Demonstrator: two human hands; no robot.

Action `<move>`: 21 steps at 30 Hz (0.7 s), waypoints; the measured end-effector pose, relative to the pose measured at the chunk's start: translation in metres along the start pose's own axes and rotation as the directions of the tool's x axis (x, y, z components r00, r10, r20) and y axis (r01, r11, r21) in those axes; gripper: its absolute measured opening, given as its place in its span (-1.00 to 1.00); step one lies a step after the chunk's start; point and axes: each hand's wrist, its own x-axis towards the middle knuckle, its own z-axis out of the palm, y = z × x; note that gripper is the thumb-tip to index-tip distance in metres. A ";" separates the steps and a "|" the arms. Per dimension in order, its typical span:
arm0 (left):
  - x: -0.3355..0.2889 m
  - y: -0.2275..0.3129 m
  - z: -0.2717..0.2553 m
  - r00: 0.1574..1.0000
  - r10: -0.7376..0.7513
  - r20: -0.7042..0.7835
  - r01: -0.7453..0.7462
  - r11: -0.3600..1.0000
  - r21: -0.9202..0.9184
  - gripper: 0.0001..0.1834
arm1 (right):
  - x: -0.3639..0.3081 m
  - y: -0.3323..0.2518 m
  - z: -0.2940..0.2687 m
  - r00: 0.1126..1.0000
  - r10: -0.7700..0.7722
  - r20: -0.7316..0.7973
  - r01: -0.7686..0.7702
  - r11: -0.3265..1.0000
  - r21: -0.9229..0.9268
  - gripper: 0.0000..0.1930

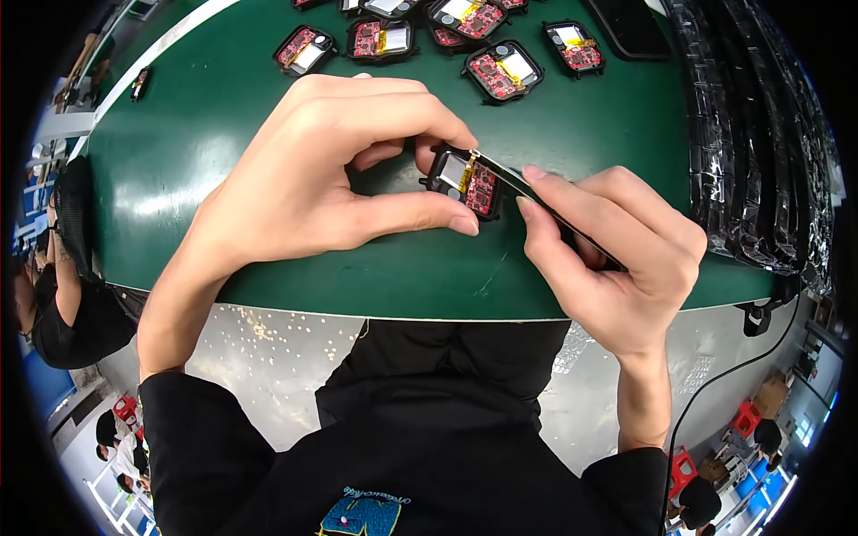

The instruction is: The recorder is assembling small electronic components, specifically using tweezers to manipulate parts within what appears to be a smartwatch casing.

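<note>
Between the thumb and fingers of my left hand [331, 170] is a small black watch case [483, 198], its open side facing up. Inside it show a red circuit board, a silvery battery and a strip of yellow tape. My right hand [617, 241] pinches a pair of dark, slim tweezers [511, 181] between thumb and forefinger. The tweezers slant up and left, and their tip is at the upper edge of the case, beside the end of the yellow strip and my left fingertip. Whether the tip grips anything is too small to tell.
Several similar open watch cases [505, 71] lie on the far part of the green table [393, 277]. A black phone-like slab [628, 27] is at the far right, beside a stack of shiny black trays [746, 134]. A tiny part [139, 84] lies far left. Other people sit beyond the table.
</note>
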 end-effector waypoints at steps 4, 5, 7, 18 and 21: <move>0.001 0.001 -0.001 1.000 0.018 0.010 -0.018 1.000 0.001 -0.42 | 0.003 0.001 0.002 0.999 -0.035 0.007 0.035 0.999 -0.014 -0.70; 0.002 0.000 -0.002 1.000 0.016 0.012 -0.016 1.000 0.001 -0.42 | 0.003 0.002 0.003 0.999 -0.050 0.002 0.050 0.999 -0.018 -0.71; 0.002 -0.005 -0.004 0.999 0.029 0.039 -0.027 0.998 -0.059 -0.40 | 0.004 0.000 -0.001 0.999 -0.007 0.041 0.006 0.999 0.034 -0.73; 0.005 -0.018 -0.008 0.991 0.075 0.114 -0.053 0.982 -0.184 -0.32 | 0.004 -0.003 -0.009 0.969 0.202 0.143 -0.231 0.946 0.229 -0.80; 0.004 -0.017 -0.009 0.989 0.107 0.100 -0.089 0.982 -0.165 -0.32 | 0.005 -0.002 -0.007 0.969 0.193 0.155 -0.226 0.947 0.230 -0.80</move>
